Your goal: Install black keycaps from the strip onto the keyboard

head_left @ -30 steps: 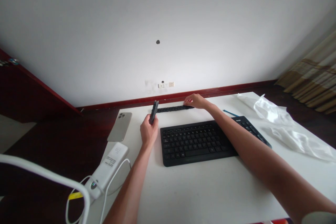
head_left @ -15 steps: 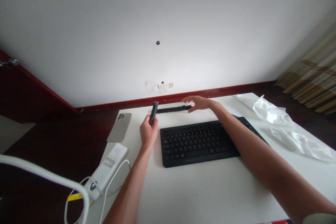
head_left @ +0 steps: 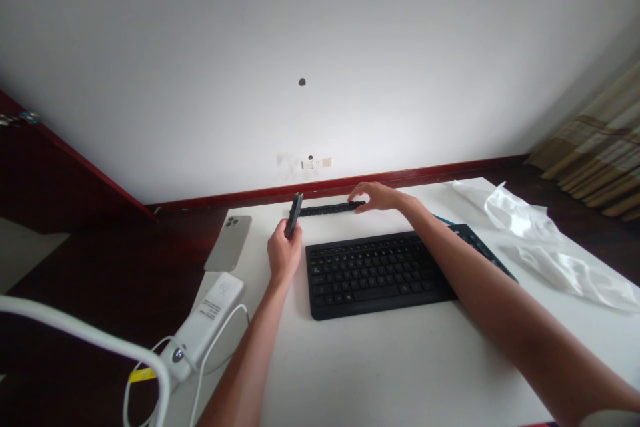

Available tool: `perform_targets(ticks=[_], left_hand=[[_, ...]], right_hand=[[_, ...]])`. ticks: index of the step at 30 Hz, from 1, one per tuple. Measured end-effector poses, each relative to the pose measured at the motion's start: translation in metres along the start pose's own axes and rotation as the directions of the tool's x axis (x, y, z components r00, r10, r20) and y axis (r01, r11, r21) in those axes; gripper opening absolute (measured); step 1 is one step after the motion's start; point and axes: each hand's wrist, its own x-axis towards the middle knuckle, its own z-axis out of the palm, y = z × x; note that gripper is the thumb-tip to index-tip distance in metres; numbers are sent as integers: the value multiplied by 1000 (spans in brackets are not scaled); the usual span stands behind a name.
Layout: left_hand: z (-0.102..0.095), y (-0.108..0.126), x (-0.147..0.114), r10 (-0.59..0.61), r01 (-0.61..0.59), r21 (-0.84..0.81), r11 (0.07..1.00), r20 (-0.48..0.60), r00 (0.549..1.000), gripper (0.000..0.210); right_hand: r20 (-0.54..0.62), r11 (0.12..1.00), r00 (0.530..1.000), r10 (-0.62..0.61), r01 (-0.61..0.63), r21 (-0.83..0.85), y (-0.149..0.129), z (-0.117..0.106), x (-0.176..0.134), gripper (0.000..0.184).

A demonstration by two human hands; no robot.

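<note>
My left hand [head_left: 285,251] is closed around a slim dark bar-shaped object [head_left: 295,215], held upright with its tip pointing away from me. I cannot make out its exact kind. Along the far edge of the table lies a row of small black pieces [head_left: 327,209]. At the row's right end, my right hand [head_left: 379,197] has its thumb and fingers closed about the last pieces. A black keyboard [head_left: 373,275] lies nearer to me, and my right forearm passes over its right part, hiding some keys.
Left on the white table [head_left: 350,360] are a phone [head_left: 230,243] lying camera side up and a white power bank [head_left: 203,320] with a cable. A white curved tube [head_left: 90,333] crosses the lower left. Crumpled clear plastic [head_left: 520,217] lies at right. Behind stands a wall [head_left: 400,80] with sockets.
My right hand's fingers have come down and curled in on the row's right end; before, they were spread above it. My left hand holds the dark object almost unmoved.
</note>
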Motion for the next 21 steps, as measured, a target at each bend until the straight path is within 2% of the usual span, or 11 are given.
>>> perform_targets(ticks=[8, 15, 18, 21], left_hand=[[0, 0, 0, -5, 5, 2, 1000, -2, 1000, 27], [-1, 0, 0, -11, 11, 6, 1000, 6, 1000, 26], [-1, 1, 0, -15, 15, -1, 1000, 3, 1000, 25], [-1, 4, -3, 12, -11, 5, 1000, -26, 1000, 23]], right_hand=[[-7, 1000, 1000, 12, -12, -11, -4, -1, 0, 36], [10, 999, 999, 42, -42, -2, -5, -1, -1, 43], [4, 998, 998, 59, -59, 12, -10, -8, -4, 48], [-36, 997, 997, 74, -73, 30, -27, -20, -6, 47]])
